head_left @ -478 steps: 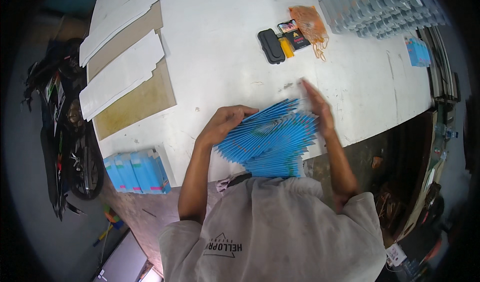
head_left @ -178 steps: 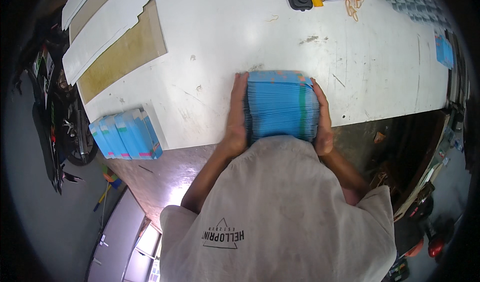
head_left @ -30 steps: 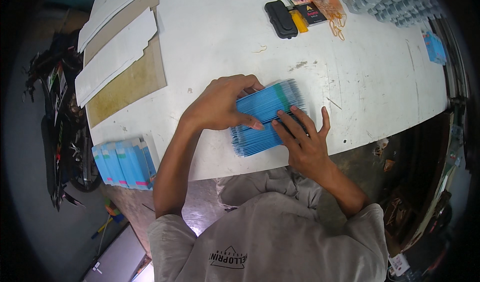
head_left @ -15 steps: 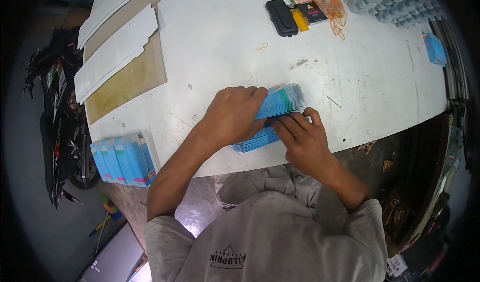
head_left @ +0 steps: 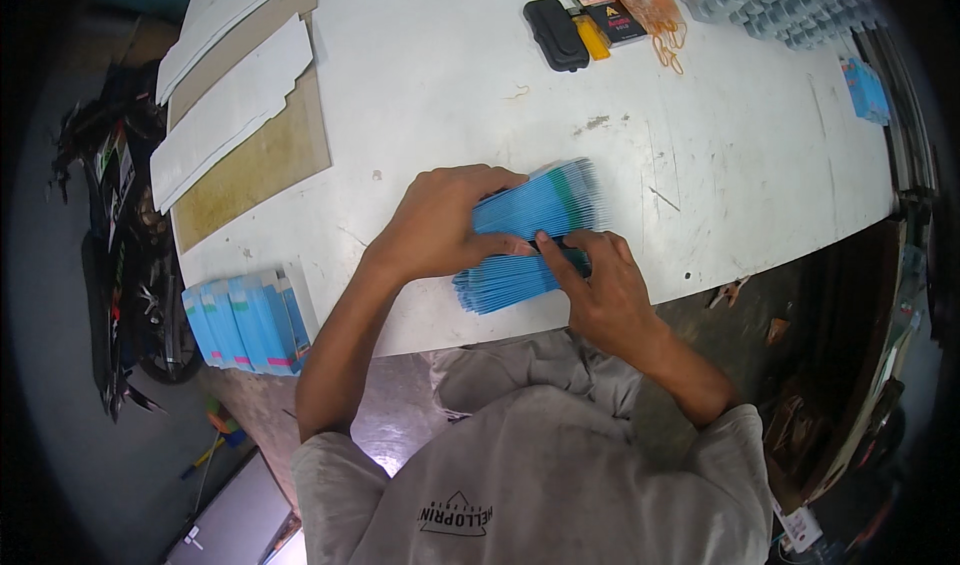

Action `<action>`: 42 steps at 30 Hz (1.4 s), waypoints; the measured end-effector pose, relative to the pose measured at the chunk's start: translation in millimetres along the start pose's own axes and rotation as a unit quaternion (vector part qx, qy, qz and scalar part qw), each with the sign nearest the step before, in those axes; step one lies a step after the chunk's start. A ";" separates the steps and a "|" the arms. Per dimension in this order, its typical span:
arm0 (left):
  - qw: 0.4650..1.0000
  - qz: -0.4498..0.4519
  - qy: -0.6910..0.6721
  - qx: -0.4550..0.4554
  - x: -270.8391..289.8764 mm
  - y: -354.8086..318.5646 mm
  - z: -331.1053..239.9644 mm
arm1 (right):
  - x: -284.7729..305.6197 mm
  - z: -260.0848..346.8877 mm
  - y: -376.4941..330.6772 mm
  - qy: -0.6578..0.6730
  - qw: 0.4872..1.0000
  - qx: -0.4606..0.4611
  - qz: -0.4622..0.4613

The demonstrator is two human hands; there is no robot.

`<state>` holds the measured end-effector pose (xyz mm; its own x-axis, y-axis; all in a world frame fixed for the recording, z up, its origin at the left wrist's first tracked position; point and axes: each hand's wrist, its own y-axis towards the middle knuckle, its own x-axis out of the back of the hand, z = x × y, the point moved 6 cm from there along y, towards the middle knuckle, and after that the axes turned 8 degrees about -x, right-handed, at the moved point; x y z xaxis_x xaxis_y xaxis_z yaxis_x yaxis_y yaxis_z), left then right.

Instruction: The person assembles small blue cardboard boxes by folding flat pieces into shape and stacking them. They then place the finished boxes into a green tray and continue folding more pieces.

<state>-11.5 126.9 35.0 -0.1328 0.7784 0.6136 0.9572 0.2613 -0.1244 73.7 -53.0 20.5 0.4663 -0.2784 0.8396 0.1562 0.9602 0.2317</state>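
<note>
Near the table's front edge lies a fanned stack of thin blue folded cartons [head_left: 535,205] with a green band. My left hand [head_left: 435,227] grips its left side, fingers over the far edge and thumb along the near side. A second fanned bundle of blue cartons [head_left: 505,285] lies just nearer to me, partly under my hands. My right hand [head_left: 612,290] reaches in from the right, its index finger and thumb apart at the dark gap between the bundles. Its fingertips touch the cartons there; whether they pinch any is hidden.
Blue carton bundles [head_left: 255,320] stand at the table's left front corner. White sheets [head_left: 235,110] lie on brown boards [head_left: 265,165] far left. A black case [head_left: 556,35], yellow lighter [head_left: 592,38], small dark pack [head_left: 616,23] and clear plastic trays [head_left: 790,5] sit at the back right.
My left hand has slid left and opened wider around the far bundle. My right hand's fingers have uncurled, and the fanned cartons now show more, the near bundle lying slightly lower.
</note>
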 end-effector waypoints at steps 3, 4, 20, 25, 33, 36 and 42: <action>0.999 -0.003 -0.032 -0.010 1.2 1.8 6.2 | 1.0 1.8 -0.9 -0.008 1.000 -0.002 0.012; 0.999 0.005 -0.040 -0.001 1.6 2.9 8.6 | 1.7 3.1 -1.4 -0.014 1.000 0.007 0.000; 0.999 0.025 -0.005 -0.031 1.8 4.6 5.0 | 10.9 13.1 5.6 -0.077 0.996 0.030 -0.019; 0.976 0.088 0.201 -0.003 -10.5 15.4 -24.6 | 13.8 22.7 23.1 -0.065 0.998 0.007 0.016; 0.963 0.169 0.206 -0.044 -15.8 26.4 -19.5 | 12.4 12.9 28.7 -0.024 0.999 0.038 0.030; 0.980 0.051 0.157 -0.108 -8.0 14.5 -2.5 | 33.1 3.4 25.1 0.060 0.993 -0.055 0.086; 0.984 -0.157 -0.086 0.007 6.8 -22.2 7.3 | 42.5 -63.8 -30.9 0.555 0.767 -0.320 0.030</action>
<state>-35.6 130.5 36.3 -0.4643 0.7427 0.4825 0.8583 0.5117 0.0383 144.2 -95.9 17.7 0.8885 -0.4226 -0.1787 0.3348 0.8635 -0.3773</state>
